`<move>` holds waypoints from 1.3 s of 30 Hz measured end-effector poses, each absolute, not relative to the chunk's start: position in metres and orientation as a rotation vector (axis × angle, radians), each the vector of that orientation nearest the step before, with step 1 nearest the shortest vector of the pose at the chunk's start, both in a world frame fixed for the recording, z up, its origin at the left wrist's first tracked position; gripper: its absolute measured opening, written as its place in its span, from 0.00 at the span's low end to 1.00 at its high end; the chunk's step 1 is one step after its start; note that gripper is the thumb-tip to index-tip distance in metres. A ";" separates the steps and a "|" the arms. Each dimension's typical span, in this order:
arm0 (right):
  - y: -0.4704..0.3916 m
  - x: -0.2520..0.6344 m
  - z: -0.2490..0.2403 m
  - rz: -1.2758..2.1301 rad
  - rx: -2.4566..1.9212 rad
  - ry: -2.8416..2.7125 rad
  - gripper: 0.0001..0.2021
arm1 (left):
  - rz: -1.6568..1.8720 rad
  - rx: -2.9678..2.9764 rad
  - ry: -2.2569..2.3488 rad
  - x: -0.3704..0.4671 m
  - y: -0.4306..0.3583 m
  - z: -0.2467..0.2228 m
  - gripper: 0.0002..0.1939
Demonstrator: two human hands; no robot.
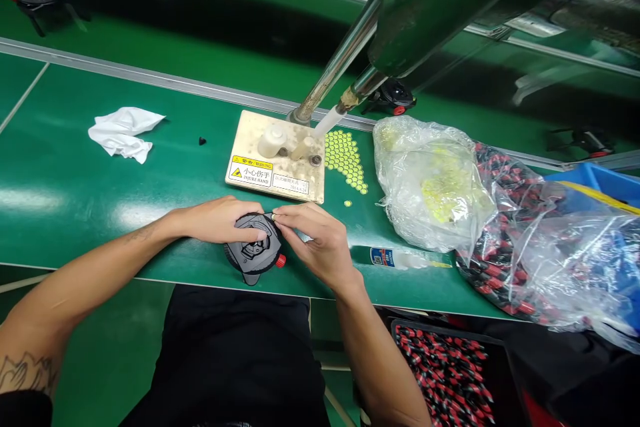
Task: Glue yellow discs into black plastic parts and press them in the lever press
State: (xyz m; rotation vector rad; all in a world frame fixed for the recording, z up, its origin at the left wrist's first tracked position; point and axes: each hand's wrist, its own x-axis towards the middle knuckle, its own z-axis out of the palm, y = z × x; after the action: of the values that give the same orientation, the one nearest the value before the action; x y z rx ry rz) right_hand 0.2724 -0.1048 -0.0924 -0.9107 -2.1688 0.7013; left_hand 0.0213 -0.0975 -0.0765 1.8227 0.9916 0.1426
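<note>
My left hand [225, 221] is wrapped over a dark grey round device [253, 250] with a pointed lug at the bottom, its thumb across the recessed middle. A red knob [281, 261] sticks out from the device's lower right side. With thumb and forefinger pinched, my right hand [317, 237] touches the device's upper right edge. Between those fingertips shows a tiny pale piece [273, 216], which looks like one of the small round yellow-green discs [345, 157]; most of it is hidden. These discs lie in rows on the green bench [200, 180], with one apart from the rest.
A press base [240, 140] with a warning label stands just beyond my hands, its metal columns slanting overhead. A glue bottle [400, 258], a plastic bag [425, 180], and a bag of red-black parts [495, 267] lie right. A white cloth [125, 133] lies left; a parts tray [445, 373] sits below.
</note>
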 end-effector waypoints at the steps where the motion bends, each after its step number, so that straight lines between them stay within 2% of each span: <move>1: -0.104 0.272 -0.092 0.721 -0.904 -2.159 0.08 | 0.140 1.823 0.993 0.021 -0.098 -0.077 0.20; 7: -0.099 0.266 -0.091 1.065 -1.016 -1.966 0.07 | 0.140 1.839 1.003 0.022 -0.097 -0.077 0.21; 13: -0.091 0.266 -0.096 1.444 -1.275 -1.810 0.18 | 0.137 1.849 1.005 0.023 -0.097 -0.076 0.19; 17: -0.086 0.268 -0.096 1.729 -1.212 -1.807 0.25 | 0.119 1.823 1.013 0.023 -0.097 -0.075 0.19; 21: -0.081 0.265 -0.099 1.913 -1.212 -1.623 0.29 | 0.101 1.811 1.005 0.025 -0.097 -0.074 0.18; 33: -0.100 0.262 -0.115 1.899 -1.160 -1.489 0.28 | 0.108 1.861 0.896 0.018 -0.096 -0.077 0.17; 39: -0.107 0.268 -0.127 1.856 -0.998 -1.617 0.26 | 0.098 1.888 0.914 0.010 -0.091 -0.069 0.19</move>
State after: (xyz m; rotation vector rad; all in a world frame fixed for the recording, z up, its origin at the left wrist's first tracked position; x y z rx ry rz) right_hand 0.2676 -0.1072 -0.1272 -0.9979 -1.6173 1.8563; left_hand 0.0097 -0.0909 -0.0692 1.8878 0.9138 0.0975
